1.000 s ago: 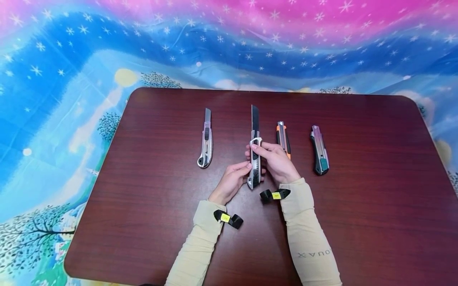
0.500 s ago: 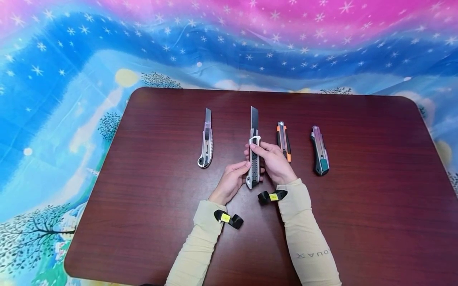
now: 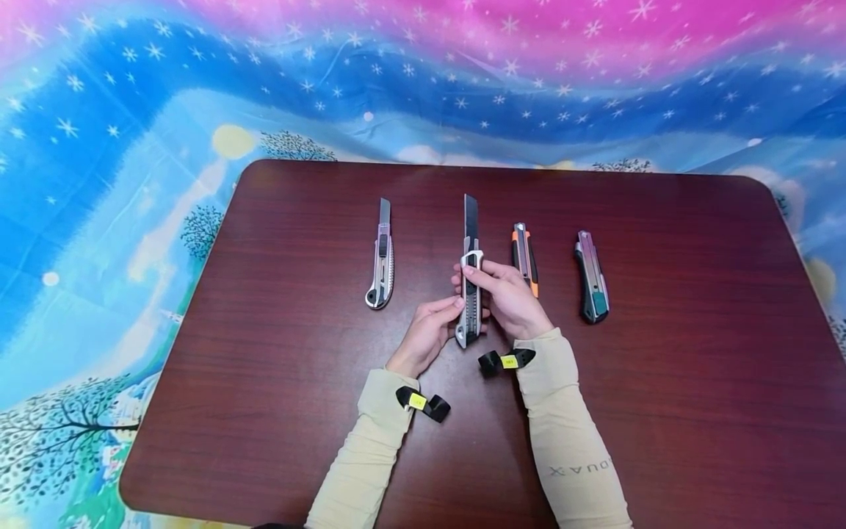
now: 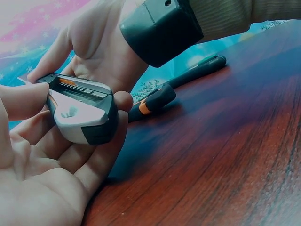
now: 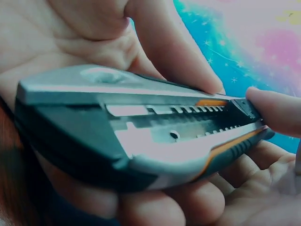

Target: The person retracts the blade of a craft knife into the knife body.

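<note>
Both hands hold one silver-and-black utility knife (image 3: 470, 305) above the middle of the table, its long blade (image 3: 471, 214) extended and pointing away. My left hand (image 3: 431, 332) grips the rear of the handle, thumb on its left side and fingers underneath. Further forward, my right hand (image 3: 512, 295) grips the handle with its thumb on the black slider. In the right wrist view the slider (image 5: 244, 109) sits at the front end of the toothed slot, under the thumb. The left wrist view shows the handle's butt end (image 4: 80, 117) resting over the left fingers.
On the dark wooden table (image 3: 264, 404) lie three more utility knives: a silver one (image 3: 380, 268) with blade out at left, an orange-and-black one (image 3: 524, 253) partly behind the right hand, and a black-and-green one (image 3: 592, 279) at right. A patterned cloth (image 3: 423, 88) hangs behind.
The held knife and right hand shift slightly left, then back right, with the handle tilting a little. The grips of both hands stay the same, and the blade remains extended.
</note>
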`<state>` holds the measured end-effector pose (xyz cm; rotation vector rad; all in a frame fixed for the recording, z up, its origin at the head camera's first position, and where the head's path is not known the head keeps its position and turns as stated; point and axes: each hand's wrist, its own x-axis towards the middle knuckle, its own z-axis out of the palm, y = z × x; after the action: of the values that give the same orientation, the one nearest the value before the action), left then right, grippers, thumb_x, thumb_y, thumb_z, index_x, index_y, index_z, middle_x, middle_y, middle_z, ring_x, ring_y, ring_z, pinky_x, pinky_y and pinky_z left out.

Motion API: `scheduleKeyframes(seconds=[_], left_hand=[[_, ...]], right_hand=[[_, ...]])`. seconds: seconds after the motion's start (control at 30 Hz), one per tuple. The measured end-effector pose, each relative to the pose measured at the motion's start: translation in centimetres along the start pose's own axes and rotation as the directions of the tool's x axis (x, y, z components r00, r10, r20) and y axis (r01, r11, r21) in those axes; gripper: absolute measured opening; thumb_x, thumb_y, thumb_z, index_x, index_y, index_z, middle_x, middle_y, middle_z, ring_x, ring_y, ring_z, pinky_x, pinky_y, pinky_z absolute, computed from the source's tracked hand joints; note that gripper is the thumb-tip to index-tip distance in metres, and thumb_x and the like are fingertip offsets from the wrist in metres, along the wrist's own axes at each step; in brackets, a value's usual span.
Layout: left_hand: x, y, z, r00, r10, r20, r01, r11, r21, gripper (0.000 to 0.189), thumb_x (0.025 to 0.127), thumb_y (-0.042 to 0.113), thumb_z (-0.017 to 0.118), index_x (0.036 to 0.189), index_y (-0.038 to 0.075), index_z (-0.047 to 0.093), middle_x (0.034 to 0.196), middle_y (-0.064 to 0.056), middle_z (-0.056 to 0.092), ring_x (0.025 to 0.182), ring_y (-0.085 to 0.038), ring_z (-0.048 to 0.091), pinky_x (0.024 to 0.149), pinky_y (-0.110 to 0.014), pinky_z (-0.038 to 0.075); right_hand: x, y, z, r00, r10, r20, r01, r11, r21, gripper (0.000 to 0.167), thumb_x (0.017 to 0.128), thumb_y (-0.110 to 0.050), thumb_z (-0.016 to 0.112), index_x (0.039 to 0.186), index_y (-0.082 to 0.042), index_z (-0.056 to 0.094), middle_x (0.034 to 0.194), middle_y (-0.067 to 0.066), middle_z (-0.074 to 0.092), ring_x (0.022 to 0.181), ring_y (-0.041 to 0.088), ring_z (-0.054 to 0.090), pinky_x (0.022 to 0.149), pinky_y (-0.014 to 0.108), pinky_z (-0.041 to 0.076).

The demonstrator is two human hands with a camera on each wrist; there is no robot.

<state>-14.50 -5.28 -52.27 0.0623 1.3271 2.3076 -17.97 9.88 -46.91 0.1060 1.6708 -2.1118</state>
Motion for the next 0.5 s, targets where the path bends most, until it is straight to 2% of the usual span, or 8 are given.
scheduleKeyframes(seconds=[0.13,0.33,0.5], left_hand=[[0.00,0.02,0.04,1.000,-0.004,-0.005,0.004,1.000,0.007,0.041,0.100,0.014,0.048,0.132,-0.011,0.051,0.113,-0.030,0.066,0.086,-0.025,0.072,0.081,-0.029,0.057],[0.07,0.08,0.14,1.000,-0.007,-0.011,0.007,1.000,0.015,0.041,0.101,0.014,0.046,0.133,-0.011,0.050,0.121,-0.040,0.056,0.085,-0.023,0.071,0.079,-0.028,0.057],[0.06,0.02,0.08,1.000,-0.001,-0.017,0.001,1.000,0.010,0.041,0.101,0.014,0.045,0.133,-0.012,0.049,0.123,-0.042,0.053,0.085,-0.023,0.071,0.079,-0.028,0.057]], right_hand=[[-0.04,-0.01,-0.07,1.000,-0.003,0.004,0.003,1.000,0.000,0.046,0.098,-0.016,0.056,0.132,0.013,0.046,0.094,-0.003,0.071,0.096,0.014,0.065,0.082,0.023,0.054],[0.03,0.10,-0.12,1.000,-0.011,0.007,0.011,1.000,-0.003,0.043,0.097,-0.014,0.056,0.131,0.012,0.047,0.098,-0.001,0.070,0.100,0.018,0.063,0.083,0.023,0.052],[0.01,0.17,-0.06,0.999,-0.019,0.026,0.019,1.000,0.005,0.044,0.097,-0.013,0.056,0.132,0.012,0.046,0.097,-0.002,0.070,0.100,0.018,0.063,0.082,0.023,0.052]])
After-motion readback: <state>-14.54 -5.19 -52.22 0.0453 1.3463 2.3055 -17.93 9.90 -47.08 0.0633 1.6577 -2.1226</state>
